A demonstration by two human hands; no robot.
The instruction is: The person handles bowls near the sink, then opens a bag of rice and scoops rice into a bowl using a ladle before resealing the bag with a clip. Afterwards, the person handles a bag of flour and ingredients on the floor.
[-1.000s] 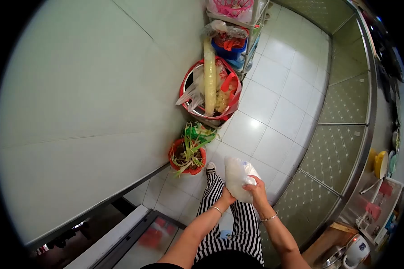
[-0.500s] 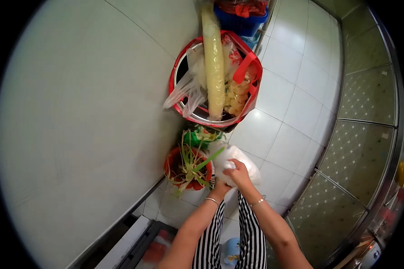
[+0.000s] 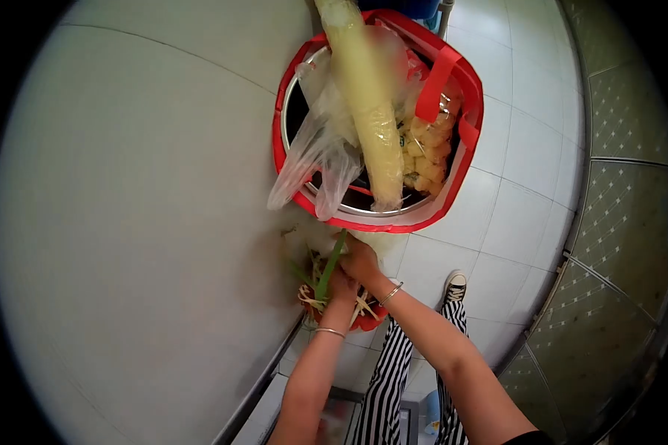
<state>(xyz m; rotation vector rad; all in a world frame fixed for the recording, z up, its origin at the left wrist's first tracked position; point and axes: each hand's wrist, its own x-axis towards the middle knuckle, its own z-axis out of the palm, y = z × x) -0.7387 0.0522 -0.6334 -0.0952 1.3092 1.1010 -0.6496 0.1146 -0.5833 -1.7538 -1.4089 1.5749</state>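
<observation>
My right hand (image 3: 359,261) is closed at the top of a white plastic bag (image 3: 384,243), just below the rim of the red bag. Close against it is my left hand (image 3: 343,285), its fingers hidden by the right hand and a green leaf. Most of the white bag is hidden behind my hands and the plant. A potted plant (image 3: 325,276) with green and dried leaves stands under my forearms, in an orange-red pot (image 3: 369,320). Both wrists wear bracelets.
A large red bag (image 3: 470,159) stands ahead, holding a metal-rimmed pot, a long wrapped yellow roll (image 3: 375,122), clear plastic bags (image 3: 321,159) and yellowish pieces (image 3: 427,159). A pale wall (image 3: 148,222) rises on the left. Patterned cabinet doors (image 3: 620,222) line the right.
Both hands have moved left and forward with the white bag, to between the plant and the red bag. The view has come nearer the red bag, and a shoe now shows.
</observation>
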